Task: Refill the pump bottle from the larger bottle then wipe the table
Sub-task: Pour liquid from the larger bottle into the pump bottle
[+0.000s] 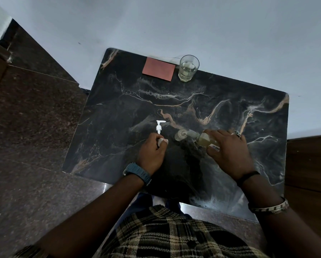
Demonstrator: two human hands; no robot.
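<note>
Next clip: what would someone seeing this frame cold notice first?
First, the two hands at the centre of the dark marble table: the right hand tips the larger bottle of yellowish liquid toward a small clear bottle, while the left hand closes on something white. The white pump head lies just beyond the left hand. At the far edge sit a pink cloth and a glass.

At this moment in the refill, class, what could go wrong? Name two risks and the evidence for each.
1. The larger bottle, tilted in the right hand, meets a narrow pump bottle neck; liquid may spill onto the table.
2. Nothing steadies the pump bottle: the left hand is beside it, holding something white, so it could tip.
</note>
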